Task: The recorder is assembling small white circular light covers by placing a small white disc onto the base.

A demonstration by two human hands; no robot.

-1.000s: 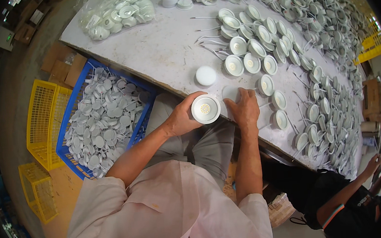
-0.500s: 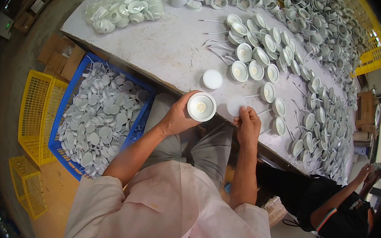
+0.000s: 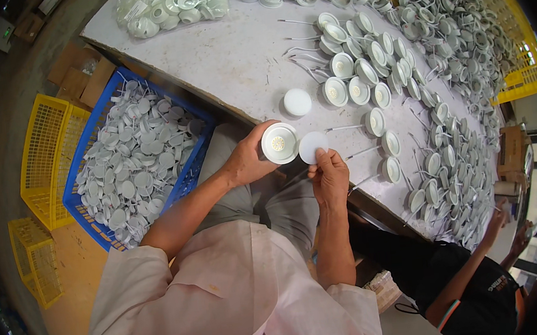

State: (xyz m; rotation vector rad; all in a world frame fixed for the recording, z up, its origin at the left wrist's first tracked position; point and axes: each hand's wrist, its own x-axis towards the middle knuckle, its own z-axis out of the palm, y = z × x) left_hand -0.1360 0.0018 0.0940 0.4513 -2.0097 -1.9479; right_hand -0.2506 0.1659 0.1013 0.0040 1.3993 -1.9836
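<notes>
My left hand [image 3: 250, 159] is wrapped round a white downlight housing [image 3: 280, 144], its open face turned up and a yellowish LED chip board showing inside. Between the fingertips of my right hand [image 3: 330, 171] is a round, thin, frosted diffuser disc [image 3: 313, 146]. The disc stands upright close beside the housing's rim; whether the two touch I cannot tell. On the table [image 3: 239, 60] just beyond both hands rests a stack of white discs [image 3: 298, 102]. Several open downlights [image 3: 359, 91] with wire leads lie to the right of it.
A blue crate [image 3: 78, 208] full of finished-looking white lights stands at left, with yellow crates [image 3: 39, 170] beside it. A clear bag [image 3: 172, 5] of white rings lies at the table's far side. More lights [image 3: 449, 27] heap up far right, by a yellow basket [image 3: 522, 85]. A co-worker [image 3: 467, 284] sits at right.
My right hand has brought the diffuser disc leftward from over the table edge to beside the housing. My left hand still holds the housing. The co-worker's arms have moved.
</notes>
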